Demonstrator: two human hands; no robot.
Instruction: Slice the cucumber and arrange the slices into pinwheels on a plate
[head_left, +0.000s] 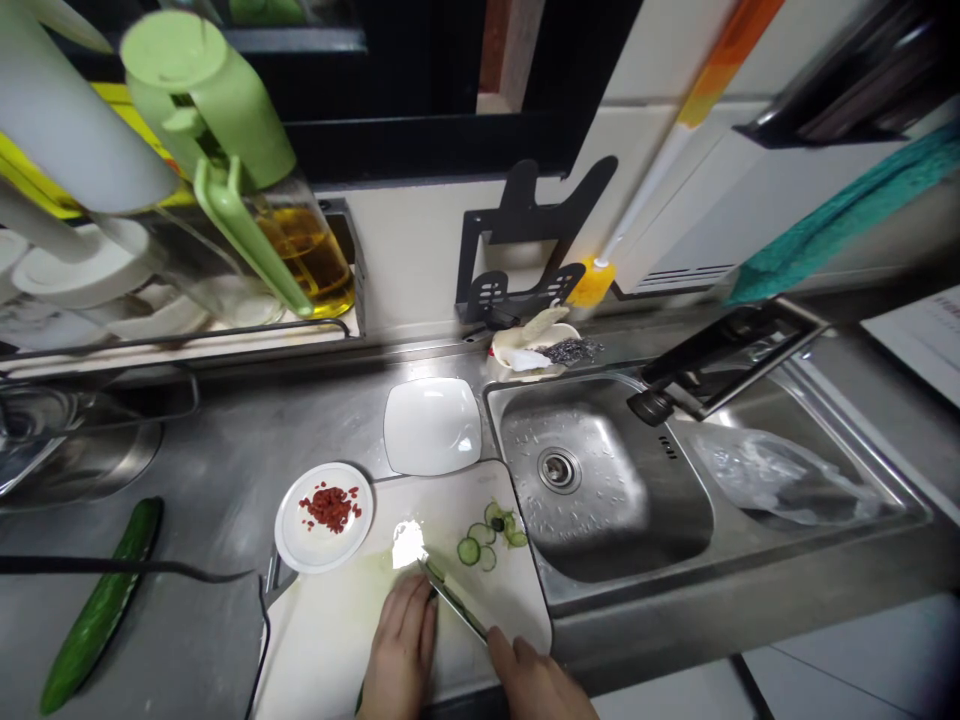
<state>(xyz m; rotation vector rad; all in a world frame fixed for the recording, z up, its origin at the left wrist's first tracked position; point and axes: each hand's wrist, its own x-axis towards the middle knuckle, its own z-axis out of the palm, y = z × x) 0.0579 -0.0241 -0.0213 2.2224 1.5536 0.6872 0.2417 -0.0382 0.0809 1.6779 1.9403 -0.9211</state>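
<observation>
"How are the hands gripping?"

"The right hand [536,680] is wrapped around the handle of a knife [457,604], and the left hand [403,640] has its fingers bent close together over a cucumber piece [433,594]"

"Can you see that piece well?"

"Barely; it is mostly hidden under the left hand, with a little green showing at the fingertips, right beside the blade. It's down on the white cutting board [322,625]"

"What else is on the board?"

"A few cucumber slices [469,551] toward its right edge, some overlapping, just past the knife. At the far left corner there's a round plate [288,520] with small red pieces [330,508] scattered in its middle"

"And around it?"

"A whole cucumber [105,610] lies well off to the left, tilted away from the hands. To the right is the steel sink [607,500], wet inside, with a clear plastic bag [780,475] in its farther right basin"

"Further back?"

"A square white dish [433,430] at the board's far edge, then the dark faucet [686,375] over the sink. Up on the shelf at left stands a green-topped oil bottle [311,260], partly filled with amber liquid"
</observation>
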